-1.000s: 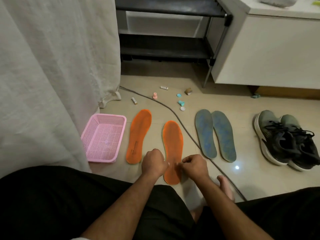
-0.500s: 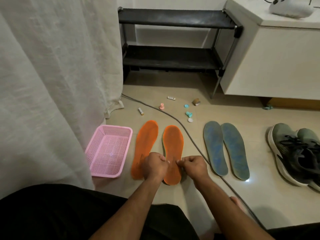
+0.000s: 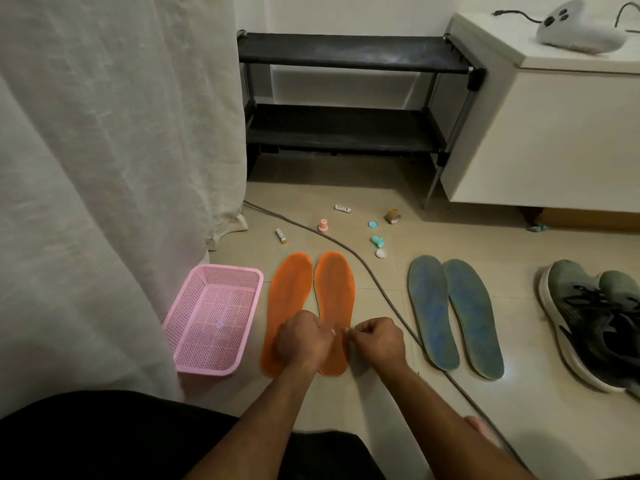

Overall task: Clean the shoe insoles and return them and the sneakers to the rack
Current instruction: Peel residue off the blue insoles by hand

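Observation:
Two orange insoles lie side by side on the tiled floor, the left one (image 3: 287, 296) and the right one (image 3: 334, 289) almost touching. My left hand (image 3: 304, 337) and my right hand (image 3: 377, 341) are curled at the heel end of the right orange insole and pinch its two side edges. Two blue insoles (image 3: 450, 310) lie flat to the right. A pair of grey-green sneakers (image 3: 595, 320) stands at the far right. The black two-shelf rack (image 3: 346, 53) stands against the wall with nothing on it.
A pink plastic basket (image 3: 221, 270) sits left of the orange insoles, beside a white curtain (image 3: 104, 168). A grey cable (image 3: 374, 282) runs diagonally between the insole pairs. Small caps and bottles (image 3: 378, 241) are scattered ahead. A white cabinet (image 3: 554, 133) stands right of the rack.
Held by both hands, the right orange insole has shifted left and now lies close beside the left one. The camera has tilted up, showing more of the rack.

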